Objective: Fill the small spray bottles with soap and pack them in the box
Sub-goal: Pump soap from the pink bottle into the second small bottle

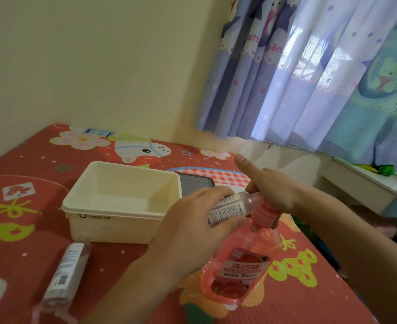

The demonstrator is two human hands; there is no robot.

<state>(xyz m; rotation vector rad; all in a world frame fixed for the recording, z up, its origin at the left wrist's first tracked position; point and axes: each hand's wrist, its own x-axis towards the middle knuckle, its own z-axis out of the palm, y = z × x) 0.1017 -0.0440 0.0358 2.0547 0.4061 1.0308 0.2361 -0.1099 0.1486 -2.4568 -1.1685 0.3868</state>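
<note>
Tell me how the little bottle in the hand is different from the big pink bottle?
The little bottle is slim, with a white label, and held tilted sideways in the left hand. The big pink bottle is fat, with a red label, and stands upright on the mat under the right hand. Both are see-through plastic showing pink.

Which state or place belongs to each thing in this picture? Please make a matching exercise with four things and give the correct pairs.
Things:
1. cream box
2. pink soap bottle
3. small spray bottle
4. wrapped bottle

States or places:
A. lying on the mat at the lower left
B. held tilted in the left hand
C. open, nothing visible inside
D. standing upright, pump under the right hand

Pairs: 1-C, 2-D, 3-B, 4-A
</note>
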